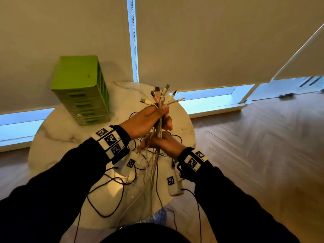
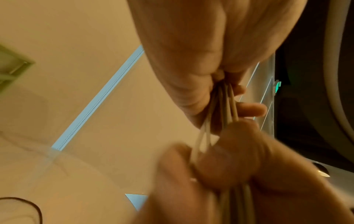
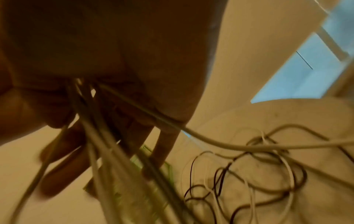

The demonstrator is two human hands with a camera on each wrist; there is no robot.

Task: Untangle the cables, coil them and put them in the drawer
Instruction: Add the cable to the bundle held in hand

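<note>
Left hand [image 1: 149, 120] grips the cables [image 1: 158, 123]; right hand [image 1: 164, 143] holds them below.
Pulling could tighten hanging tangles.

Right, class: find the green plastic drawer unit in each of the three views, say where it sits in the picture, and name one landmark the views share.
Head: the green plastic drawer unit stands upper left, at the far edge of the round marble table.
Left wrist: only a green corner shows at the left edge.
Right wrist: blurred green glimpsed at lower centre, behind the bundle of pale cables.
Shared landmark: the bright blue window strip.
</note>
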